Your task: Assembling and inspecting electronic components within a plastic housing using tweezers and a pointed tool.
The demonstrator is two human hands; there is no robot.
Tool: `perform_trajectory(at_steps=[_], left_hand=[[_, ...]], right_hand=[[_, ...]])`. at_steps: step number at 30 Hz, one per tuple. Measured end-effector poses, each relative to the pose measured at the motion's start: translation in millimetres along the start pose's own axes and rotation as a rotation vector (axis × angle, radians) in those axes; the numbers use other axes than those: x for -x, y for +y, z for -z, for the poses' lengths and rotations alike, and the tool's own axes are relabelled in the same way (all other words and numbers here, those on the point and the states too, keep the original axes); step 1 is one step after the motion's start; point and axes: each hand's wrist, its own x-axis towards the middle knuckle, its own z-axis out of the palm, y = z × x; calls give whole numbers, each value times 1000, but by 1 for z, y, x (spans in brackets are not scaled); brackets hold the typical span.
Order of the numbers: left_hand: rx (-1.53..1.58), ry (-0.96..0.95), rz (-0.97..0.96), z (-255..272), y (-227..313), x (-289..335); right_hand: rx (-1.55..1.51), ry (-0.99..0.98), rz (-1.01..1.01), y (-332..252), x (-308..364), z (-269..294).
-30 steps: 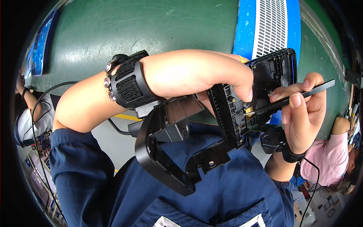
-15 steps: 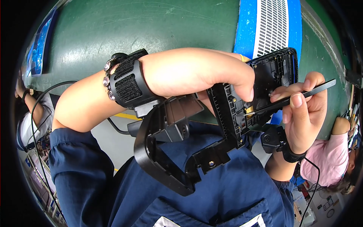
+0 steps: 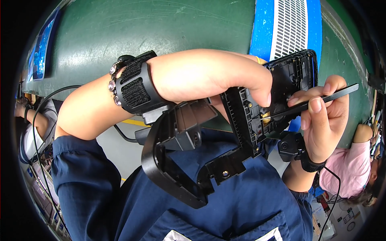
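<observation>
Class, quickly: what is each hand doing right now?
Left hand: closed, gripping the black plastic frame.
Right hand: closed, pinching a thin dark tool whose tip touches the frame.

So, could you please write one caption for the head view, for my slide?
Left hand holds a black plastic frame upright while right hand presses thin black tweezers against its ribbed inner face.

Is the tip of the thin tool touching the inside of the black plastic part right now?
Yes, the tip of the thin dark tool in the right hand rests against the inner face of the black plastic part held by the left hand.
</observation>
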Motion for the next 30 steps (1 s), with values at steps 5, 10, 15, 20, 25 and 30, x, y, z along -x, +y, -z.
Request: perform_trajectory(at_steps=[5, 10, 15, 20, 25, 30], left_hand=[[0, 23, 2, -3, 1, 1], [13, 29, 12, -3, 1, 0], [-4, 11, -15, -2, -2, -2], [2, 27, 10, -1, 1, -1], [97, 78, 94, -5, 11, -1], [123, 129, -10, -5, 7, 1]], right_hand=[[-5, -8, 12, 1, -1, 1], [-11, 11, 29, 0, 0, -2], [21, 37, -1, -1, 1, -4], [44, 35, 20, 0, 2, -2], [125, 107, 175, -13, -2, 4], [-85, 272, 203, -19, -13, 45]])
